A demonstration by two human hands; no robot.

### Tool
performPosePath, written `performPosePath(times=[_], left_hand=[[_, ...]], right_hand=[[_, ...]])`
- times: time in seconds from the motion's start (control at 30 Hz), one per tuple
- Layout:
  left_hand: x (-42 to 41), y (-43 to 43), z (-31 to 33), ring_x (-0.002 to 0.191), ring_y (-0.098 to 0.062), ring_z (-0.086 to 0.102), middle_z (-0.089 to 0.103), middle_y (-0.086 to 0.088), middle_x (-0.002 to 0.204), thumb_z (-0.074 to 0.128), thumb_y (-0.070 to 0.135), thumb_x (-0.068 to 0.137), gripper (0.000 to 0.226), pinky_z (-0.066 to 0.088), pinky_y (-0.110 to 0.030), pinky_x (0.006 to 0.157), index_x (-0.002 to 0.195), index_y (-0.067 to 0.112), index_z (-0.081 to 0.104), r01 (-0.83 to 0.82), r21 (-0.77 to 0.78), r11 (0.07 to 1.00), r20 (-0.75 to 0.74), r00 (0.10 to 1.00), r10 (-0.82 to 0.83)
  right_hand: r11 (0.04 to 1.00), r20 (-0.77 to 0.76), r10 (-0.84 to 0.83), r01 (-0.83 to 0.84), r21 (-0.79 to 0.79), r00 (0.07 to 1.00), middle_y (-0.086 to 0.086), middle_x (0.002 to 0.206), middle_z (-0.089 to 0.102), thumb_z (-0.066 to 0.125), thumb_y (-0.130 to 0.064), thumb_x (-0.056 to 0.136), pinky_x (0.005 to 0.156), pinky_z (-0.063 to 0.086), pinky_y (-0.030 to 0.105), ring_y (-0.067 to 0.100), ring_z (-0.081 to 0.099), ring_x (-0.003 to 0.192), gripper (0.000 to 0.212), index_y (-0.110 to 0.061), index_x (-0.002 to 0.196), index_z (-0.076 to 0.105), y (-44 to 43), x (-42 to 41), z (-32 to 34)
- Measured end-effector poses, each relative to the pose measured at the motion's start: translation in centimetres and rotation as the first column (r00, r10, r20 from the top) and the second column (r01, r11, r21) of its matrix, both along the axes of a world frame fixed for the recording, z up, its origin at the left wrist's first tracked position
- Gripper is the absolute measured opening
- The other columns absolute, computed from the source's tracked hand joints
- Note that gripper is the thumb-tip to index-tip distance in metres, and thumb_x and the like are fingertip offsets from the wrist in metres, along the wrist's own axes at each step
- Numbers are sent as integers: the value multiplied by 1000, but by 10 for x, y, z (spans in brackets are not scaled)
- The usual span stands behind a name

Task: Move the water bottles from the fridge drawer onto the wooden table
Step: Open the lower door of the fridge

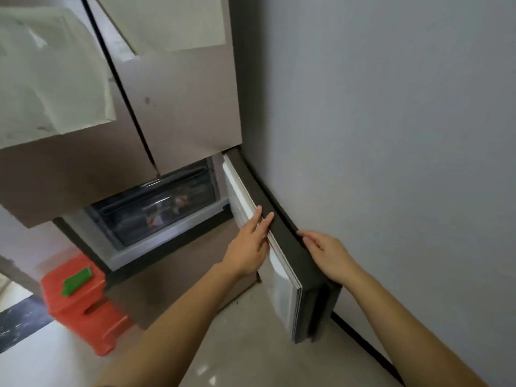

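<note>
Brown fridge (178, 107) against grey wall (391, 107), lower door (282, 255) swung open, left hand (248, 247) flat on its inner edge, right hand (329, 255) fingers extended on its outer face, neither gripping, bottles dimly visible inside drawer (156, 208), red stool (81, 300) on pale tiled floor (251, 344).

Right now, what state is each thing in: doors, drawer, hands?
Lower fridge door: swung wide open, back toward the wall.
Upper fridge doors: shut.
Fridge drawer: pushed in, closed, contents blurred behind its clear front.
Left hand: fingers flat on the door's inner edge, holding nothing.
Right hand: open, resting on the door's top edge.
Red stool: upright, green object on top.
</note>
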State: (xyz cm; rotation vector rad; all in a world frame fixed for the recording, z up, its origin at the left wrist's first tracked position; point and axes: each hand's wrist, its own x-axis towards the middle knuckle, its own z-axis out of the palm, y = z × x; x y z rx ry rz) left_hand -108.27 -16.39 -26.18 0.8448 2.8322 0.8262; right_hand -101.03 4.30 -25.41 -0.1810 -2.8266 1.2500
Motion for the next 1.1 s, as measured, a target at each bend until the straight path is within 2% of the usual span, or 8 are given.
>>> performPosePath(times=[0.13, 0.2, 0.27, 0.5, 0.77, 0.9, 0.97, 1.1], left_hand=[[-20, 46, 6, 149, -22, 20, -6, 13, 165, 37, 12, 101, 69, 33, -38, 115, 156, 40, 8, 90, -85, 992, 8, 996, -90], [-27, 67, 11, 149, -24, 20, -8, 12, 165, 36, 8, 99, 72, 35, -43, 115, 156, 40, 5, 108, -148, 983, 8, 994, -108], [-31, 86, 14, 150, -26, 18, -13, 11, 165, 38, 5, 97, 77, 36, -46, 114, 156, 39, 1, 111, -211, 971, 34, 994, -106], [-46, 124, 18, 151, -30, 12, -21, 7, 163, 44, -1, 92, 89, 36, -50, 113, 156, 36, -5, 127, -280, 952, 70, 991, -111], [-59, 80, 10, 148, -29, 18, -7, -2, 166, 39, 24, 102, 67, 32, -49, 115, 158, 16, 2, 44, -274, 961, -57, 996, -62], [-68, -1, -11, 149, -31, 17, 3, -8, 166, 38, 33, 103, 63, 28, -53, 115, 157, 16, 12, -161, -267, 950, -178, 977, 116], [-71, -43, -23, 149, -30, 18, 7, -9, 165, 40, 34, 102, 63, 29, -51, 116, 156, 16, 14, -256, -239, 937, -143, 963, 227], [-78, -114, -36, 149, -27, 22, 17, -5, 164, 52, 24, 100, 69, 27, -42, 119, 158, 19, 14, -515, 119, 849, 259, 841, 474]], right_hand=[[972, -21, -120, 122, 202, 993, 2, 145, 55, 37, -48, 104, 104, 39, 31, 22, 52, 130, 50, -22, 145, 49, 41, 26, 22], [823, 22, -104, 74, 564, 994, 3, 159, 35, 31, -58, 102, 113, 33, 42, 26, 38, 142, 65, -24, 157, 25, 51, 29, 12], [691, 39, -174, 93, 717, 984, 7, 165, 19, 26, -59, 102, 118, 22, 52, 32, 23, 149, 69, -26, 160, 6, 62, 23, 3], [585, 18, -356, 208, 784, 934, 13, 166, 7, 20, -47, 106, 119, 9, 60, 39, 6, 151, 62, -30, 158, -7, 80, 2, -2], [563, -4, -468, 302, 770, 884, 19, 166, -2, 54, -26, 92, 113, -4, 71, 40, -3, 152, 91, -9, 158, -5, 56, -19, -6], [625, -186, -228, 290, 724, 956, 23, 164, 12, 67, -20, 82, 114, -17, 59, 39, 6, 152, 88, -9, 157, 22, 25, -45, -27], [722, -240, -75, 218, 656, 968, 25, 159, 24, 73, -17, 78, 118, -2, 59, 42, 18, 149, 82, -8, 150, 36, -6, -67, -41], [953, -123, 48, -8, 302, 991, 17, 160, 27, 59, -13, 92, 122, 19, 50, 34, 19, 149, 64, -10, 152, 35, -85, -120, -61]])
